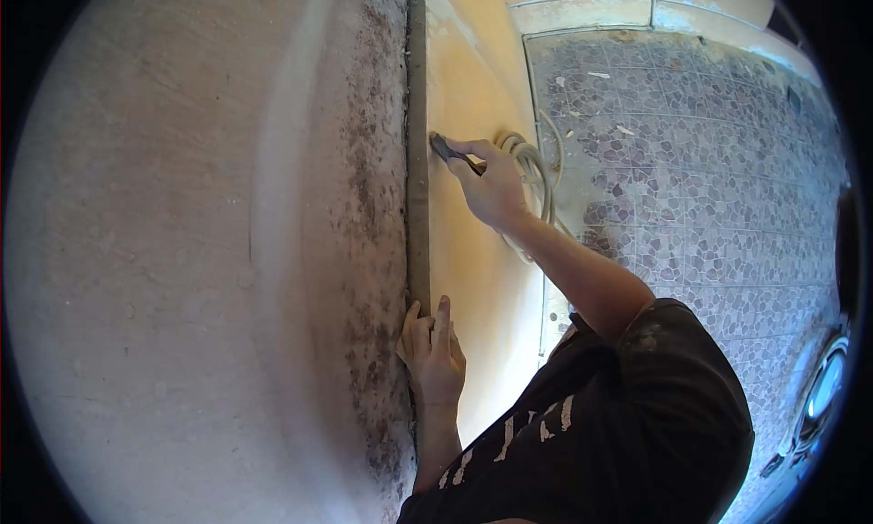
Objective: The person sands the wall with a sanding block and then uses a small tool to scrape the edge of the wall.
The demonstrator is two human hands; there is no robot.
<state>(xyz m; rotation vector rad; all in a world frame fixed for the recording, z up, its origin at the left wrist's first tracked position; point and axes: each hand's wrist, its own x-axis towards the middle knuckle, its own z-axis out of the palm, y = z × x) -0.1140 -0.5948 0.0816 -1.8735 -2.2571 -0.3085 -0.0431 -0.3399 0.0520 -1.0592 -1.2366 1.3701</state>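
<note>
In the head view, my right hand (496,186) is closed around a short, dark, narrow tool (446,147), whose kind I cannot make out. Its end meets the edge between a yellowish smooth surface (482,278) and a long grey-brown strip (417,187). Lower down, my left hand (435,360) lies across the strip with fingers apart. One finger stretches along the yellowish side; others reach over to the strip's far edge. Beyond the strip is a pale wall (209,206) with dark mottled stains (371,178) near the joint.
A coiled pale hose or cable (542,174) lies behind my right wrist. Stone-patterned flooring (700,187) spreads to the right, with small pale scraps (598,75) on it. A round object with a bright centre (826,385) sits at the far right edge.
</note>
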